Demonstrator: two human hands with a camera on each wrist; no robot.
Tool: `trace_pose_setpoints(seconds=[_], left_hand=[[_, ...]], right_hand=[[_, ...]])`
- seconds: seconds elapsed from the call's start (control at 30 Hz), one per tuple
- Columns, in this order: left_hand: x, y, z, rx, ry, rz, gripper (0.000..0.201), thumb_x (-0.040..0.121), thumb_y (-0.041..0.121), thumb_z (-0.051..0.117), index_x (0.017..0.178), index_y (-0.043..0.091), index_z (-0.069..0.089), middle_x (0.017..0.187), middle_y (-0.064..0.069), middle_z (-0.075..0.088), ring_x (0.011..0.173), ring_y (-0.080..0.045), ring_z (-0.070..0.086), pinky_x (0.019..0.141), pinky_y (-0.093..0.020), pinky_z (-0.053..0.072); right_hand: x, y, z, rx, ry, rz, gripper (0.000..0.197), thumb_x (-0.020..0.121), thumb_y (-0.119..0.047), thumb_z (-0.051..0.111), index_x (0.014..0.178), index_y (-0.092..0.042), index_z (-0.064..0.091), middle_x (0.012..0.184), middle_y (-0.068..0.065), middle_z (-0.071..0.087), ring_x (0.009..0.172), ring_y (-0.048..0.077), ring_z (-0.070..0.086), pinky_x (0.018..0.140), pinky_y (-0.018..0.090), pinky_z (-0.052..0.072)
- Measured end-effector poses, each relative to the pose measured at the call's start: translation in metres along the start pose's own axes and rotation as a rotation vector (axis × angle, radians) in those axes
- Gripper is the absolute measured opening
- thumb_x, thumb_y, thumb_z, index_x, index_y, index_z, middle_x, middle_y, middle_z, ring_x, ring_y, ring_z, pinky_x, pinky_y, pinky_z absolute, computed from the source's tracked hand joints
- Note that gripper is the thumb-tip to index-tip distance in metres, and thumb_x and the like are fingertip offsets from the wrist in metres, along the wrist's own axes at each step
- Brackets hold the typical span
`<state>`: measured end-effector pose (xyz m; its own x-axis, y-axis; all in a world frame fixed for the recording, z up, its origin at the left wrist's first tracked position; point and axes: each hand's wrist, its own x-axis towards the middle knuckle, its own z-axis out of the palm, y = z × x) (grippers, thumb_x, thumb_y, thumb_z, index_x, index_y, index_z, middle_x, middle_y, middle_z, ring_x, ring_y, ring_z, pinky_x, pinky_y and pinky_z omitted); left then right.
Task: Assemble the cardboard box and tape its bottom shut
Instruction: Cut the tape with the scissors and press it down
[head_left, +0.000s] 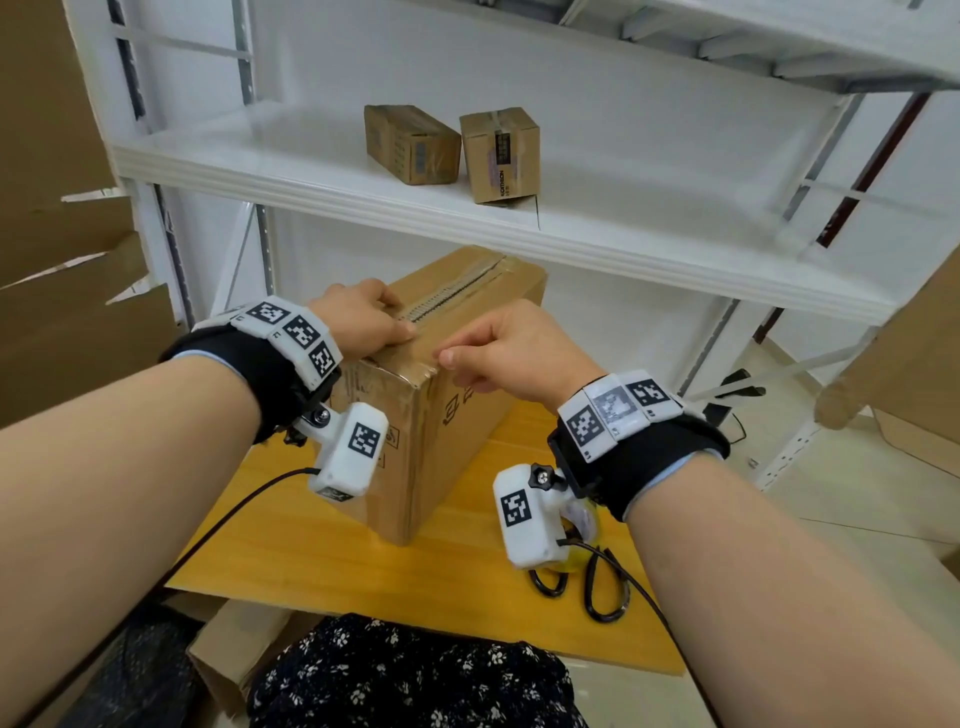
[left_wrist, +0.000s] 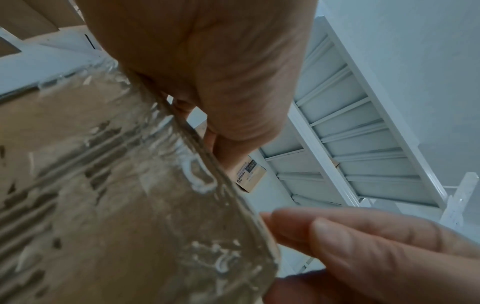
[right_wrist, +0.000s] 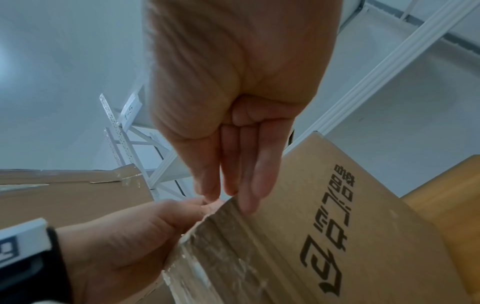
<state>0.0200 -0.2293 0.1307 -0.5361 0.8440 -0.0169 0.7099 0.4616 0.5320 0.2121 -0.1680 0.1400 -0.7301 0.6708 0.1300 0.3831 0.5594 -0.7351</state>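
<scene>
A brown cardboard box (head_left: 457, 415) stands on the yellow table (head_left: 291, 561), flaps closed on top, with a rough seam running along the middle. Wrinkled clear tape (left_wrist: 155, 144) covers its near end face and corner. My left hand (head_left: 363, 322) lies on the top at the near end, fingers bent and pressing beside the seam. My right hand (head_left: 514, 353) hovers at the near right corner, fingers straight (right_wrist: 241, 164), their tips touching the top edge of the box (right_wrist: 337, 236). Neither hand holds anything.
A tape roll (head_left: 584, 519) and black-handled scissors (head_left: 605, 597) lie on the table under my right wrist, partly hidden. Above the box runs a white shelf (head_left: 363, 171) with two small cartons (head_left: 410, 143). Flat cardboard (head_left: 62, 260) leans at left.
</scene>
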Motion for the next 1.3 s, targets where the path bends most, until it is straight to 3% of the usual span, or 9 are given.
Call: trace_pose_setpoints(seconds=[0.23, 0.37, 0.5, 0.73, 0.97, 1.07, 1.17, 1.23, 1.3], left_hand=[[-0.003, 0.002, 0.002, 0.066, -0.016, -0.043, 0.067, 0.077, 0.061, 0.066, 0.134, 0.037, 0.042, 0.127, -0.012, 0.05, 0.107, -0.029, 0.056, 0.097, -0.041, 0.046], [-0.005, 0.005, 0.001, 0.064, -0.045, -0.055, 0.074, 0.072, 0.065, 0.067, 0.135, 0.039, 0.039, 0.129, -0.011, 0.047, 0.109, -0.029, 0.054, 0.099, -0.042, 0.045], [-0.005, 0.004, 0.001, 0.052, -0.047, -0.074, 0.078, 0.072, 0.063, 0.07, 0.138, 0.038, 0.036, 0.132, -0.012, 0.044, 0.114, -0.031, 0.052, 0.101, -0.045, 0.043], [-0.011, 0.019, 0.006, 0.117, -0.028, -0.084, 0.097, 0.072, 0.065, 0.07, 0.148, 0.037, 0.018, 0.146, -0.013, 0.033, 0.131, -0.036, 0.038, 0.107, -0.049, 0.034], [-0.014, 0.028, -0.011, -0.362, -0.007, -0.095, 0.075, 0.087, 0.065, 0.051, 0.136, 0.009, 0.047, 0.13, -0.013, 0.059, 0.115, -0.032, 0.057, 0.103, -0.043, 0.043], [-0.019, 0.02, -0.003, -0.62, -0.116, -0.196, 0.051, 0.094, 0.056, 0.046, 0.117, 0.012, 0.059, 0.107, -0.008, 0.066, 0.096, -0.03, 0.064, 0.092, -0.043, 0.05], [-0.027, 0.008, 0.019, -0.596, -0.274, -0.255, 0.052, 0.091, 0.059, 0.047, 0.093, 0.01, 0.064, 0.094, -0.011, 0.066, 0.08, -0.029, 0.062, 0.077, -0.04, 0.052], [-0.03, 0.004, 0.031, -0.607, -0.286, -0.269, 0.044, 0.096, 0.049, 0.045, 0.088, 0.007, 0.06, 0.102, -0.016, 0.063, 0.088, -0.032, 0.06, 0.081, -0.042, 0.051], [-0.031, 0.001, 0.038, -0.583, -0.301, -0.296, 0.036, 0.1, 0.036, 0.042, 0.109, 0.004, 0.059, 0.127, -0.019, 0.056, 0.114, -0.038, 0.055, 0.102, -0.048, 0.043]], right_hand=[[0.006, 0.004, 0.007, -0.342, 0.084, -0.033, 0.024, 0.095, -0.022, 0.061, 0.111, -0.028, 0.078, 0.118, -0.01, 0.074, 0.113, 0.009, 0.064, 0.101, 0.027, 0.048], [0.004, -0.002, 0.001, -0.311, 0.033, 0.041, 0.04, 0.089, -0.004, 0.053, 0.106, -0.029, 0.079, 0.104, -0.012, 0.073, 0.086, 0.006, 0.072, 0.089, 0.028, 0.058], [0.002, -0.003, 0.002, -0.255, 0.023, 0.066, 0.045, 0.088, 0.002, 0.046, 0.1, -0.027, 0.079, 0.118, -0.01, 0.072, 0.063, 0.007, 0.074, 0.076, 0.032, 0.063], [-0.008, 0.003, 0.001, -0.201, 0.091, 0.109, 0.044, 0.086, 0.001, 0.044, 0.08, -0.032, 0.072, 0.112, -0.006, 0.073, 0.058, 0.011, 0.073, 0.07, 0.034, 0.063], [-0.009, 0.021, -0.019, 0.023, 0.412, 0.247, 0.035, 0.088, -0.001, 0.047, 0.074, -0.016, 0.075, 0.082, 0.004, 0.076, 0.065, 0.021, 0.074, 0.068, 0.038, 0.064], [-0.007, 0.037, -0.023, -0.075, 0.489, 0.364, 0.024, 0.091, -0.022, 0.047, 0.103, -0.016, 0.067, 0.105, 0.009, 0.066, 0.078, 0.031, 0.069, 0.072, 0.047, 0.063], [-0.011, 0.052, -0.017, 0.054, 0.261, 0.535, 0.058, 0.093, -0.048, 0.06, 0.144, -0.027, 0.042, 0.137, 0.007, 0.045, 0.101, 0.029, 0.063, 0.069, 0.045, 0.064], [-0.014, 0.057, -0.014, 0.185, 0.185, 0.576, 0.069, 0.095, -0.05, 0.06, 0.153, -0.035, 0.026, 0.139, 0.007, 0.051, 0.108, 0.033, 0.064, 0.066, 0.05, 0.064], [-0.013, 0.062, -0.016, 0.219, 0.156, 0.629, 0.067, 0.098, -0.047, 0.056, 0.153, -0.037, 0.021, 0.131, 0.012, 0.057, 0.098, 0.038, 0.07, 0.068, 0.054, 0.063]])
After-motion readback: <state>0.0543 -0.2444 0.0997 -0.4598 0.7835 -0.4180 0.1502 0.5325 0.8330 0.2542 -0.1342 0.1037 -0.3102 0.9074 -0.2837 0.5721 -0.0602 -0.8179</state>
